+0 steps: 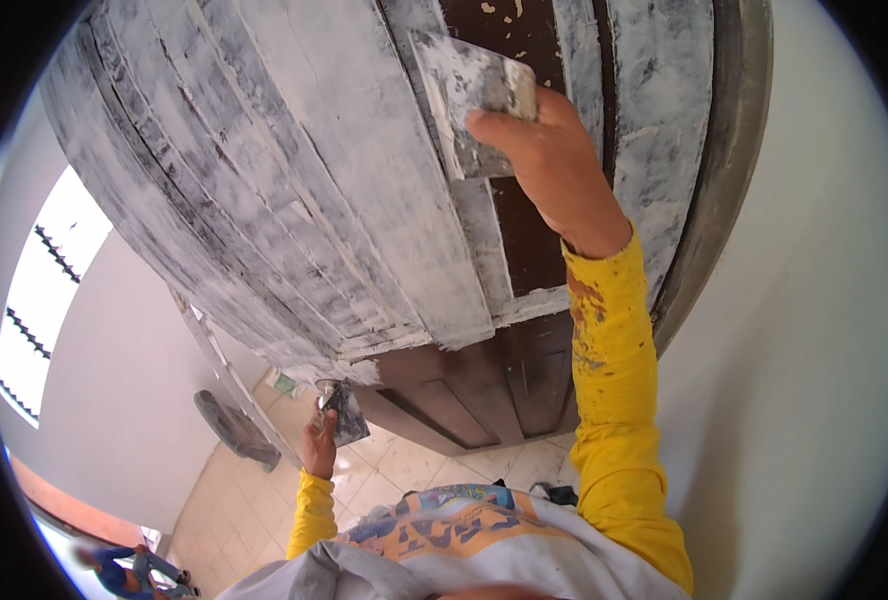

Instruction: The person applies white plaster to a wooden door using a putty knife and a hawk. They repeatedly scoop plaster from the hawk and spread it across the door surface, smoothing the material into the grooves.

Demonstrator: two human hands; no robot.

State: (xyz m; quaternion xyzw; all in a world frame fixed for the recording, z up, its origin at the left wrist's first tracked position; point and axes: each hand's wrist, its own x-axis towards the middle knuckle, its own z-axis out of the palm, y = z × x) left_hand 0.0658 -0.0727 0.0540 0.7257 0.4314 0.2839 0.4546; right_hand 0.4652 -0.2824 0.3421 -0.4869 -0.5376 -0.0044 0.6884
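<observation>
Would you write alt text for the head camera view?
The wearer's right hand, in a stained yellow sleeve, holds a smeared scraper at a brown panelled door largely coated whitish. The left hand, lower down, grips a second scraper. A person in blue is at lower left.

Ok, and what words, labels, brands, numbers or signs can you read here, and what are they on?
Shirt, orange patch: large letters, partly lost in folds; I won't copy them out.
Shirt, blue patch: smaller lettering, too slanted and small to read.
Door and upper scraper: no lettering that I can make out.
</observation>
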